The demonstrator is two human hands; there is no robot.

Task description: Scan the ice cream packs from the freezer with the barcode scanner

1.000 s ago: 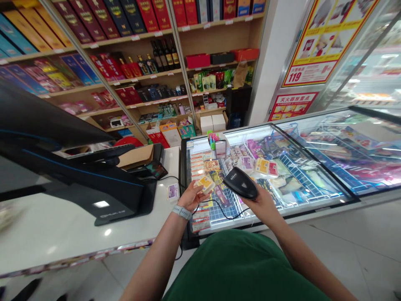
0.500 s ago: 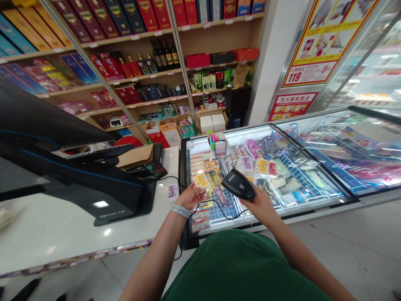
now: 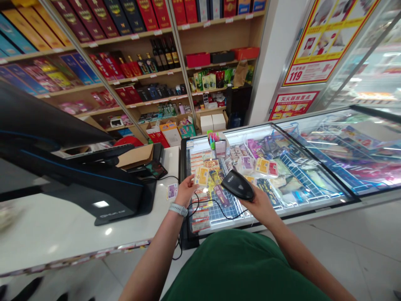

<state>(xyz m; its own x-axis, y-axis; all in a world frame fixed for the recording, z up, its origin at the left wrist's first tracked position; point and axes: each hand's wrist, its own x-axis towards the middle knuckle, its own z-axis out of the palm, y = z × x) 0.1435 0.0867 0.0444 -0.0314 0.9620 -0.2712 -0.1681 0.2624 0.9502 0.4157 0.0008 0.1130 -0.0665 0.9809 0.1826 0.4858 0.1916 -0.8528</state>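
My left hand, with a pale band on its wrist, pinches the edge of a yellow-and-white packet over the left part of the glass-topped freezer. Wrapped in my right hand is a black barcode scanner, its head pointing left toward the packet. The scanner's cable loops across the glass. A purple-and-white packet lies on the counter left of my left hand. More packets, one purple, one yellow and one red, rest on the glass beyond the scanner.
A large black monitor stand stands on the white counter at left. Behind it lies a cardboard piece. Shelves of boxes and bottles rise at the back. Colourful small items sit at the freezer's far edge.
My left hand has moved slightly left and up. The yellow-and-white packet is now turned more upright and faces the camera more fully. My right hand and the scanner have hardly moved.
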